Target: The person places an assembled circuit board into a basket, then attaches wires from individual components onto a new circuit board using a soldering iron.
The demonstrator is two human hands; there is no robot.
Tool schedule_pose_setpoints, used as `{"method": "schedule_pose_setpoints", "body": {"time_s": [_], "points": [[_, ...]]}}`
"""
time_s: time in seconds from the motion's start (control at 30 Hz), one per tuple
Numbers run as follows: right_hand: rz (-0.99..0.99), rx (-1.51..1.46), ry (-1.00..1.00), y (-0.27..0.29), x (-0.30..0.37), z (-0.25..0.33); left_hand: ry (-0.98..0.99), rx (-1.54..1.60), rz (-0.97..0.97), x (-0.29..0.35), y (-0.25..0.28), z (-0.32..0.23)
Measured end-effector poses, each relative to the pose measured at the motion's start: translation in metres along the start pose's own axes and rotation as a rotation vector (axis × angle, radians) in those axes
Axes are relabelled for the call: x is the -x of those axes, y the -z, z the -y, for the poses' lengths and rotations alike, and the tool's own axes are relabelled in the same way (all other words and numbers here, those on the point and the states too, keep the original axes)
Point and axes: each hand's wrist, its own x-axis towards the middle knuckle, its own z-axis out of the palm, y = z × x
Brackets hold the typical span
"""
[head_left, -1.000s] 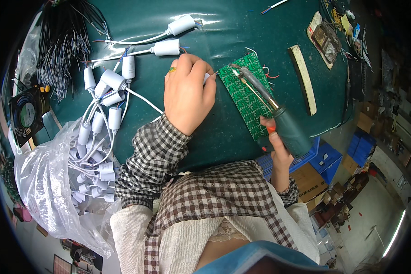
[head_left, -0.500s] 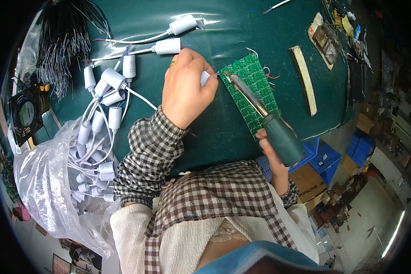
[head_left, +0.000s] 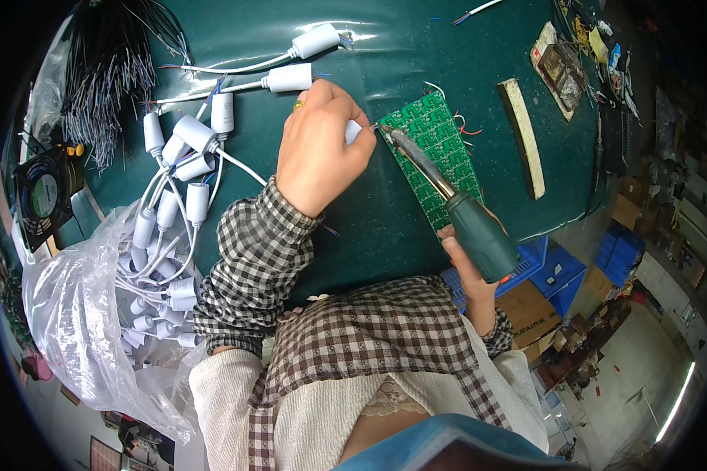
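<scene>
Our left hand (head_left: 322, 155) pinches a smooth white plastic fitting (head_left: 353, 132); our right hand (head_left: 473, 273) grasps the soldering iron (head_left: 465, 217), its metal tip pointing at the far-left corner of the thin, rectangular circuit board (head_left: 438, 145). The board's long axis slants far-left from near the glossy tabletop's (head_left: 479, 55) near edge, with bare room beyond.

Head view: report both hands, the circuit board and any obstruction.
Left hand holding white cylindrical part beside green circuit board. Right hand gripping soldering iron, tip at board's upper-left corner. Nothing seen blocking tip; similar white parts clustered left.
</scene>
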Motion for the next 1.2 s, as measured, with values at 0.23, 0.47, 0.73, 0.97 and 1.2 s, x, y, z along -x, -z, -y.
{"method": "schedule_pose_setpoints", "body": {"time_s": [0.23,0.47,0.73,0.97,1.2], "points": [[-0.009,-0.009,0.006,-0.001,0.001,0.0,0.004,-0.001,-0.003,0.0,0.001,-0.001],[0.004,0.089,0.024,-0.005,-0.002,0.012,0.008,0.004,-0.004,0.001,-0.001,0.0],[-0.057,0.139,0.133,0.0,0.002,0.005,-0.018,-0.019,-0.033,0.0,-0.002,0.001],[-0.046,0.098,0.091,0.0,0.002,0.007,-0.012,0.001,-0.018,0.001,-0.001,-0.001],[-0.044,0.088,0.095,0.002,0.003,0.004,-0.008,-0.013,-0.026,0.002,-0.002,-0.001]]}}
